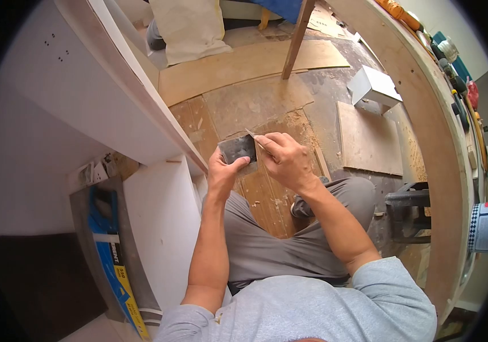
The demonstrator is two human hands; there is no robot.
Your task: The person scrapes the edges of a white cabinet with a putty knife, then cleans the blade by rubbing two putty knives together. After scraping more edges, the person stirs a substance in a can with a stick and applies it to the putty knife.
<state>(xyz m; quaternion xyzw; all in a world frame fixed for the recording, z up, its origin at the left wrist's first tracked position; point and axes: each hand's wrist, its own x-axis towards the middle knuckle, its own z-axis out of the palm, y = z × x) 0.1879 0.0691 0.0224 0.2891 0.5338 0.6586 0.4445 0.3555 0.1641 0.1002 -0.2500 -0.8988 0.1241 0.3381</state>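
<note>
blue packet (110,251): lower left of the frame, standing against the white panel (164,222). it is clear of both arms and looks to pose no risk.
trousers (266,245): lower centre, with the knees drawn up right under the work. anything that slips from the hands would probably land on the lap or shoe.
left hand (221,171): centre frame, closed around the dark piece (237,149), thumb on its near face and fingers behind. the hold is only at the lower edge, so the piece could pivot under sideways pressure.
right hand (286,161): just right of centre, fingers curled and pinching the pale strip (251,135), which touches the top right corner of the dark piece.
pale strip: thin and pointed. whether it is a blade cannot be told. if it skids off the corner, it would likely run toward the left thumb.
dark piece: held in mid-air above the floor (255,102) with no support beneath. a drop seems the likeliest fault.
floor: upper centre, littered with sawdust and loose boards (369,139). small parts would be hard to find there.
white box (372,85): upper right, well apart from the hands.
bench edge (426,114): curves down the right side and carries tools (455,85). an elbow swing could knock them.
</note>
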